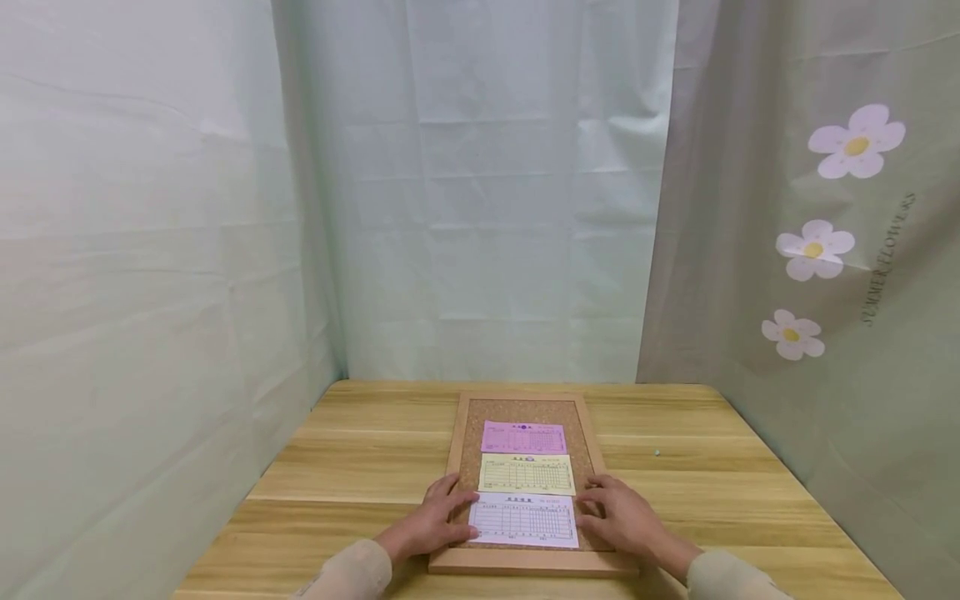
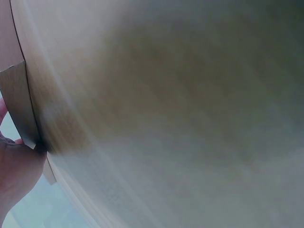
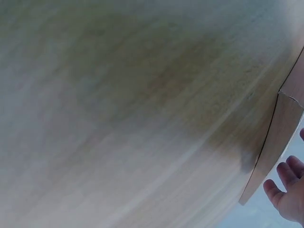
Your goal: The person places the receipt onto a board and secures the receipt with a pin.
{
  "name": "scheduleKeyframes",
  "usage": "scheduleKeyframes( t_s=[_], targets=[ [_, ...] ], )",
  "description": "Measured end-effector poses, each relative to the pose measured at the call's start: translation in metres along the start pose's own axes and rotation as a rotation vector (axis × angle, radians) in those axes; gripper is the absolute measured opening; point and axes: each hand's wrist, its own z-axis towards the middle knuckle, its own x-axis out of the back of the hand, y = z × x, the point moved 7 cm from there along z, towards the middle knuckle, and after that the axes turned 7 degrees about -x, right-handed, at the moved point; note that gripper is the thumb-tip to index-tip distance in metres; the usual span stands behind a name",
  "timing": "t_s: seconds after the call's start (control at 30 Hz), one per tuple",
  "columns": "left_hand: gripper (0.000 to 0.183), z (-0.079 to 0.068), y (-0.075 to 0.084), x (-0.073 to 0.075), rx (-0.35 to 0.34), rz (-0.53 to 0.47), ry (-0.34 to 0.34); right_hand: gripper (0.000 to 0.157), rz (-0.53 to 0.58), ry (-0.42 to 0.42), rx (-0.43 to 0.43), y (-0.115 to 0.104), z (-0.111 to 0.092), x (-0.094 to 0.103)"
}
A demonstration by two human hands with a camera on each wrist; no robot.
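Observation:
A white printed form slip [image 1: 522,522] lies at the near end of a cork board [image 1: 592,525] with a wooden frame. Beyond it on the cork are a yellow slip [image 1: 527,474] and a pink slip [image 1: 522,437], all in one column. My left hand [image 1: 431,518] rests over the frame's left side, thumb and fingertips spread at the white slip's left edge. Across from it, my right hand [image 1: 624,514] has its fingertips at that slip's right edge. Both wrist views catch only part of a hand, the left [image 2: 21,173] and the right [image 3: 290,192], beside the frame's side.
The board lies on a wood-grain table [image 1: 360,450]. A tiny pale blue-green bit [image 1: 657,452] sits right of the board. Pale curtains [image 1: 495,208] enclose the table at the back and sides; the right one bears printed flowers [image 1: 813,250].

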Motion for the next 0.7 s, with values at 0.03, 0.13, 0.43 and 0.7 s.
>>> scheduleKeyframes(
  t_s=[0.03,0.13,0.43,0.7],
  targets=[
    [0.053,0.000,0.000,0.000,0.000,-0.002,0.000,0.036,0.000,0.009,-0.004,0.000,0.000,0.001],
    [0.054,-0.001,0.000,0.001,-0.004,0.001,0.004,0.036,0.000,0.035,-0.018,0.002,0.001,0.002],
    [0.052,-0.002,0.000,-0.002,0.004,0.001,-0.008,0.035,-0.011,0.075,-0.050,0.002,0.006,0.007],
    [0.052,-0.002,0.005,0.001,-0.031,0.025,0.023,0.034,0.013,0.087,-0.105,0.008,0.015,0.016]
  ],
)
